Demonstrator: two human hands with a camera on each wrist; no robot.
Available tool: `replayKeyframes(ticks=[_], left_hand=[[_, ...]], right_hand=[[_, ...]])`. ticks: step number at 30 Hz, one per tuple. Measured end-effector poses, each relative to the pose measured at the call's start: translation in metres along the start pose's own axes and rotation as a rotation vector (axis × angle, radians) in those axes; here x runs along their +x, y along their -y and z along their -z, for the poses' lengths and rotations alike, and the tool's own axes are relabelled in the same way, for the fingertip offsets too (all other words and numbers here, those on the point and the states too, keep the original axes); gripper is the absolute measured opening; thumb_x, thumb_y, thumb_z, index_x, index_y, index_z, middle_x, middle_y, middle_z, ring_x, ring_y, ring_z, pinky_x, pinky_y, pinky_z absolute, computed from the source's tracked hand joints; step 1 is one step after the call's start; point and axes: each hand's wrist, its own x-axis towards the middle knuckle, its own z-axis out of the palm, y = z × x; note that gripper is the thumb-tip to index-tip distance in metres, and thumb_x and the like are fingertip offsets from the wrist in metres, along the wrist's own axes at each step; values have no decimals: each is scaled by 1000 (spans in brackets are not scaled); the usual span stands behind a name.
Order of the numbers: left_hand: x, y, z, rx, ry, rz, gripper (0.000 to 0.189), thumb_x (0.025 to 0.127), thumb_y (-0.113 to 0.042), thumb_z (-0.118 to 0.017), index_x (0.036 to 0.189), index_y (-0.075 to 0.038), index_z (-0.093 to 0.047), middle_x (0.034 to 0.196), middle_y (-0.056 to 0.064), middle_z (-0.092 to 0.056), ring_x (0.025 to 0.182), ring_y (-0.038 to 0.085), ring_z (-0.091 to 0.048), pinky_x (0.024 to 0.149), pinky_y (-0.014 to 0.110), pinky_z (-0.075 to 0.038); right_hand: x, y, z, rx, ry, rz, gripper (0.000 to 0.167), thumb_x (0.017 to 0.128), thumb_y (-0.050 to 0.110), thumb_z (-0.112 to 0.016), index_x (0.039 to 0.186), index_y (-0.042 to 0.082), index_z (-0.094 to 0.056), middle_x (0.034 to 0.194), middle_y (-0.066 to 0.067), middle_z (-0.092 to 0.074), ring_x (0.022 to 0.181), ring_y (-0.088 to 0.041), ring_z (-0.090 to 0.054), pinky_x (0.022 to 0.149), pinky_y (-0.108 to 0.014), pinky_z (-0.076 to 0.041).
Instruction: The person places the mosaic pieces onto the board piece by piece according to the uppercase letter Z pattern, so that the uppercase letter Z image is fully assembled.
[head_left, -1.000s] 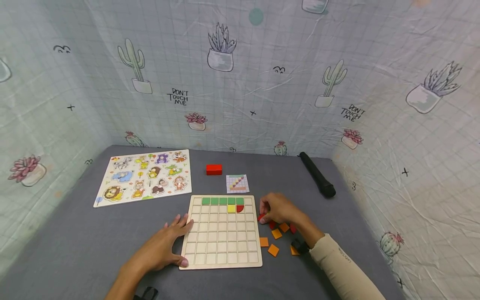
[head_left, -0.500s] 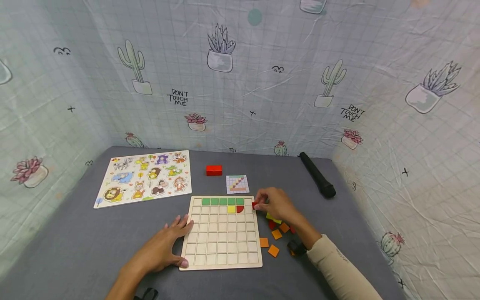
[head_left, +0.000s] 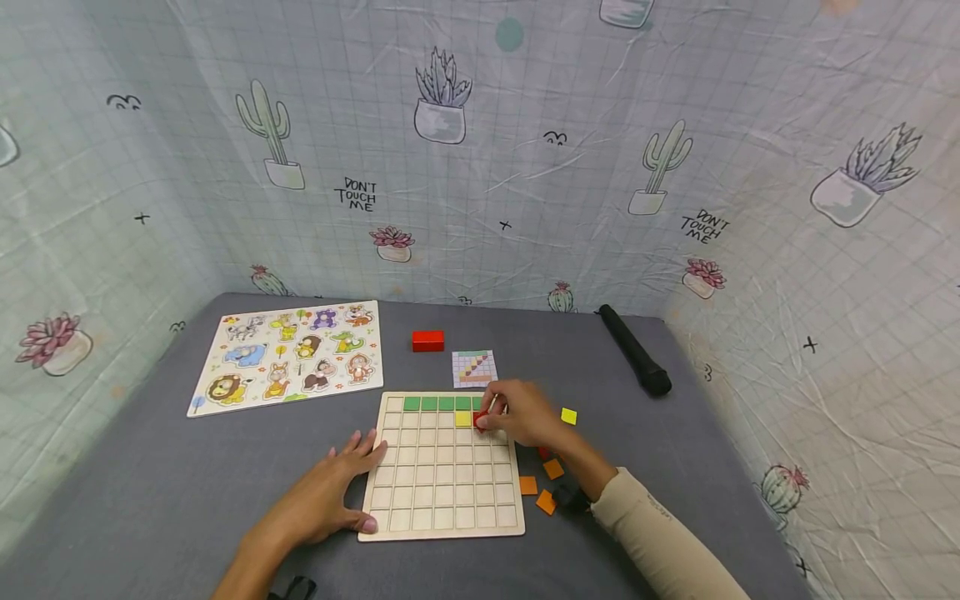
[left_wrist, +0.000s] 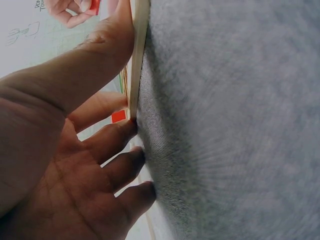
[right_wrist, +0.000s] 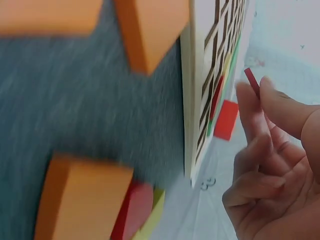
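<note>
A wooden grid board (head_left: 435,475) lies flat in the head view, with a row of green tiles (head_left: 446,403) near its far edge and a yellow tile (head_left: 462,418) below them. My right hand (head_left: 525,412) is over the board's upper right, pinching a red tile (right_wrist: 253,81) between thumb and index finger. In the head view the pinched tile overlaps the red quarter-round piece set beside the yellow one. My left hand (head_left: 322,496) rests with fingers spread along the board's left edge; the left wrist view shows its thumb (left_wrist: 120,35) and fingertips at that edge.
Loose orange tiles (head_left: 528,485) and a yellow tile (head_left: 569,416) lie right of the board, some pieces hidden under the right forearm. Behind it are a red block (head_left: 428,341) and a pattern card (head_left: 475,379). A microphone (head_left: 636,350) lies right, an animal puzzle (head_left: 292,400) left.
My right hand has carried the red tile from the loose pieces leftward, over the board's edge to its upper right squares. A yellow tile now shows at the right. The left hand stays put.
</note>
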Motion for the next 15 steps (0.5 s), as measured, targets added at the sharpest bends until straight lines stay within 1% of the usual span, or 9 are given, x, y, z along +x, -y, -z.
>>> replayKeyframes(ticks=[2,6,10,15], left_hand=[[0,0,0,1,-1,-1,110,69,-33,-97,162,-4,-45,172,24,-30,160,52,-22,122,76,-26],[0,0,0,-4,3,1,110,69,-33,-97,162,-4,-44,172,24,-30,160,52,-22,123,76,-26],[0,1,0,-8,3,2,110,69,-33,-97,162,-5,-44,172,24,-30,160,52,-22,123,76,-25],[0,1,0,-5,1,4,110,70,-34,-97,162,-5,-44,173,24,-30,160,52,-21,123,76,-25]], right_hand=[[2,3,-4,10,3,-19,12,93,25,-84,91,22,-73,78,8,-68,72,-13,-61,62,-25,-45],[5,11,-10,26,14,-64,15,90,23,-88,86,19,-73,76,6,-68,71,-14,-60,60,-25,-45],[7,17,-15,-3,16,-97,18,87,23,-90,83,19,-73,73,5,-67,67,-13,-60,58,-26,-45],[11,17,-23,-68,3,-77,21,85,25,-92,78,20,-73,69,6,-64,64,-10,-58,55,-25,-44]])
